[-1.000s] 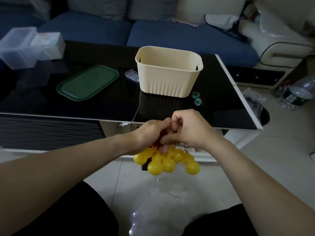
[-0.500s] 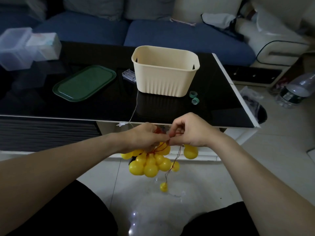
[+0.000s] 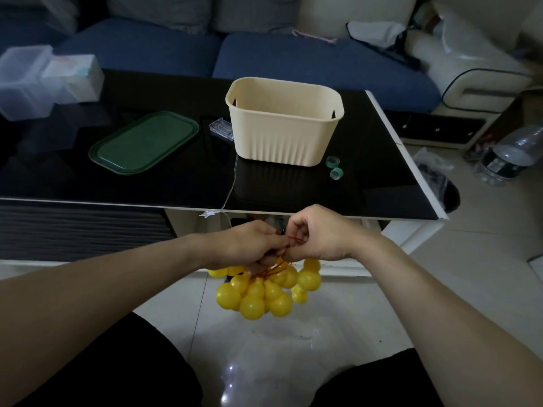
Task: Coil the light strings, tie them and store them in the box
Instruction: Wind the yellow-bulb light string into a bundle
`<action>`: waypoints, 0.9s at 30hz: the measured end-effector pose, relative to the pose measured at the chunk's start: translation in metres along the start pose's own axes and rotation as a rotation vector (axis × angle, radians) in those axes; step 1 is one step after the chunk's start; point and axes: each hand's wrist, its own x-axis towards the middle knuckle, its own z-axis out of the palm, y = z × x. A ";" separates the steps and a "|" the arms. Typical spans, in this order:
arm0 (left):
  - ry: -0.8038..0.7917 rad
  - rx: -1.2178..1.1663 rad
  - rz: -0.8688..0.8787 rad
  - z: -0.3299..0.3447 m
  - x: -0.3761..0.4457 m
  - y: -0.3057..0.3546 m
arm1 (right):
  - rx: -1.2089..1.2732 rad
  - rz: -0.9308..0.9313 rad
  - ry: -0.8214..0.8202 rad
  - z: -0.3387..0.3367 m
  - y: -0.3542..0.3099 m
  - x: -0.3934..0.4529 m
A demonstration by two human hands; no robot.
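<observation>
Below black glass table edge (image 3: 323, 214), lower centre: left hand (image 3: 249, 245) bunches yellow ball light string (image 3: 258, 292); right hand (image 3: 317, 233) pinches its red wire (image 3: 295, 239), likely tying before cream ribbed plastic box (image 3: 282, 133).

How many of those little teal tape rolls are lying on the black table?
2. Both small teal tape rolls sit on the glossy black table, just right of the cream ribbed plastic basket: one nearer the basket, one slightly closer to the person. Others could be hidden inside the basket.

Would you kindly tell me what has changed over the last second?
The loose ball that dangled below on its red wire has been drawn back up into the yellow ball cluster. Left hand and right hand still grip it. Beige box and green lid unmoved.
</observation>
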 end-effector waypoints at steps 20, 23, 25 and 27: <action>-0.021 -0.646 -0.021 -0.031 -0.008 0.008 | 0.138 -0.076 0.268 -0.007 -0.001 -0.004; 0.021 -0.692 -0.010 -0.034 -0.008 0.007 | 0.197 -0.066 0.282 -0.014 -0.002 -0.008; 0.082 -0.723 -0.008 -0.038 -0.008 0.007 | 0.276 -0.005 0.290 -0.019 0.001 -0.009; 0.161 -0.727 -0.014 -0.041 -0.008 0.008 | 0.343 0.029 0.367 -0.025 0.007 -0.008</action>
